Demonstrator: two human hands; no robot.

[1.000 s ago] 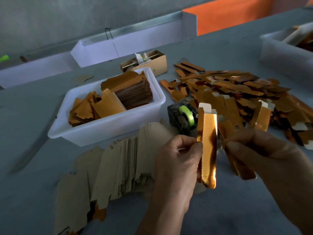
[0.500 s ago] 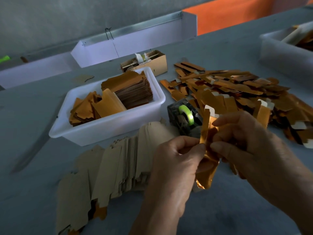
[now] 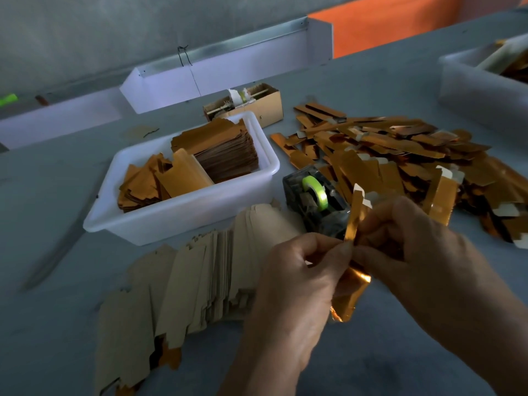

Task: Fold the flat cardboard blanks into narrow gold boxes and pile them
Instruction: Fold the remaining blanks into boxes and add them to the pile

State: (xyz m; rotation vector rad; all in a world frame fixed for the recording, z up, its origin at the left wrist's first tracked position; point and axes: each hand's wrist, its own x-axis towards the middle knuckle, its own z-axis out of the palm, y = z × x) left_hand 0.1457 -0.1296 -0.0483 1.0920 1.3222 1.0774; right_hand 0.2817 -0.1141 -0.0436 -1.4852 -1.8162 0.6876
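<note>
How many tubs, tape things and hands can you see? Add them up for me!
White plastic tubs: 2, the near tub and the far tub
Tape dispensers: 1, the tape dispenser
Hands: 2, the left hand and the right hand, both gripping one gold box
Total: 5
</note>
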